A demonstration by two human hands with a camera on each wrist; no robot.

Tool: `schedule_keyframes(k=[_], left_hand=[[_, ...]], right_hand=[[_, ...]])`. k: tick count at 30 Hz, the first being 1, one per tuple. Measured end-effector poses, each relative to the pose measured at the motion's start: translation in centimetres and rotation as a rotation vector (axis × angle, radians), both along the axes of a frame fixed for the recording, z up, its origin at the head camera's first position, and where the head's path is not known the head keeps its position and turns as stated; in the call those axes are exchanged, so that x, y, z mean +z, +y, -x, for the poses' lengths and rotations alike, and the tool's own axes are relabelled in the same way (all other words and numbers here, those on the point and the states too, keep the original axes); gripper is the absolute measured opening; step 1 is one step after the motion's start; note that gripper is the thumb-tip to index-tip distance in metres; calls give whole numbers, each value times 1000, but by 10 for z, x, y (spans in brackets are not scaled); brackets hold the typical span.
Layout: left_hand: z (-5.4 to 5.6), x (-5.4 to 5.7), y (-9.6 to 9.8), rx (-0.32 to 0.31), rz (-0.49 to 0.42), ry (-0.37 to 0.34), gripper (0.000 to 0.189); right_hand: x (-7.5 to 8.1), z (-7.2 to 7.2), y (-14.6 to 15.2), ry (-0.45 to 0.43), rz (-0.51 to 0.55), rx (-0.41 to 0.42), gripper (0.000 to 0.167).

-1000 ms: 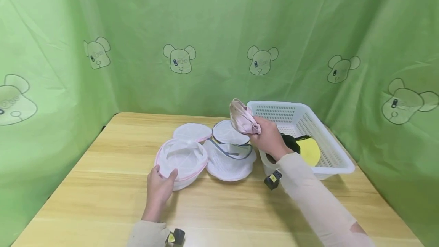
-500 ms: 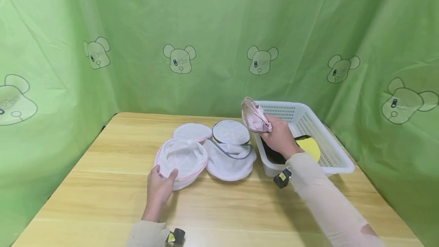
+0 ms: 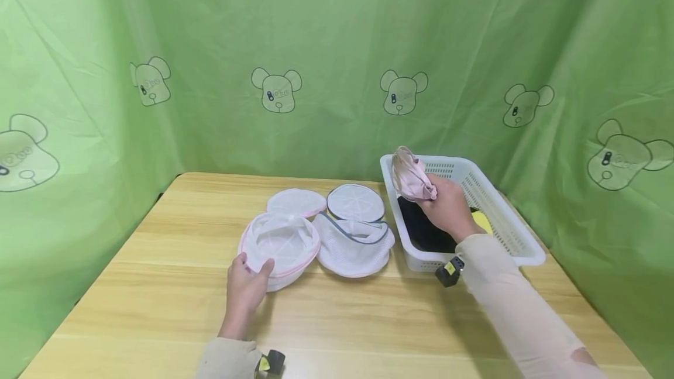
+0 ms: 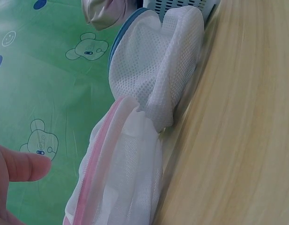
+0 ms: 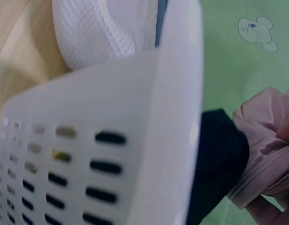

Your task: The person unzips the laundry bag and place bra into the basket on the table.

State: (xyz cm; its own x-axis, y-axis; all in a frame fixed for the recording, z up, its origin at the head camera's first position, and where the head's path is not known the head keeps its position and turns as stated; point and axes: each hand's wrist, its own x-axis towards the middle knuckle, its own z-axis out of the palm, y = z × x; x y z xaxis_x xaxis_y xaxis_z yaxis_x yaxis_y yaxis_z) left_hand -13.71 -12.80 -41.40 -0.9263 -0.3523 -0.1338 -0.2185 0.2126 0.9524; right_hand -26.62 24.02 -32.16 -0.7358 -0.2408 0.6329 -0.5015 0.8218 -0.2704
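Observation:
My left hand is at the near left rim of a round white mesh laundry bag with pink trim, its lid laid back. In the left wrist view the thumb is straight and apart from the bag; the other fingers are mostly hidden. My right hand grips a crumpled pink satin garment, held up over the left side of a white plastic basket. Beside the first bag stands a second mesh laundry bag with blue-grey trim, its lid folded back.
Black cloth and a yellow piece lie in the basket, partly behind my right hand and wrist. Both bags and the basket stand on a wooden table. A green curtain hangs around its back and sides.
My right hand has carried the pink satin garment rightward, from above the blue-grey-trimmed bag's lid to over the basket. More black cloth now shows. The left hand and both bags look unchanged.

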Motion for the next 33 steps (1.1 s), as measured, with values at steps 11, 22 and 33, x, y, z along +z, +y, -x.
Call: schedule_keyframes(k=[11, 22, 33], left_hand=[[0, 0, 1, -4, 24, -17, 79], [0, 1, 2, -6, 22, -19, 79], [0, 2, 3, -16, 12, -22, 79]], right_hand=[[0, 1, 19, 2, 17, -52, 20], [-1, -1, 29, 5, 32, -90, 19], [-1, -6, 35, -145, 66, -154, 46]])
